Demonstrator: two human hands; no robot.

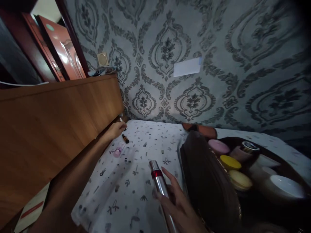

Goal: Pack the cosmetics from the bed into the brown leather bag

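My right hand [178, 202] is closed around a slim silver cosmetic bottle [160, 184] with a red band, tilted above the patterned white cloth [143, 155]. Its index finger reaches out along the bottle. At the far left end of the cloth, my left hand [118, 129] has its fingers curled round a small bottle with a white top [121, 119]; most of it is hidden by the hand. Just nearer lie a small amber bottle with a black cap [125, 138] and a small pink bottle [118, 150].
A dark brown cosmetic bag [206, 174] stands open at the right. Inside are several jars, among them a pink lid [218, 146] and a yellow lid [230, 161]. A brown case [206, 130] lies by the wall. A wooden panel [60, 119] borders the left side.
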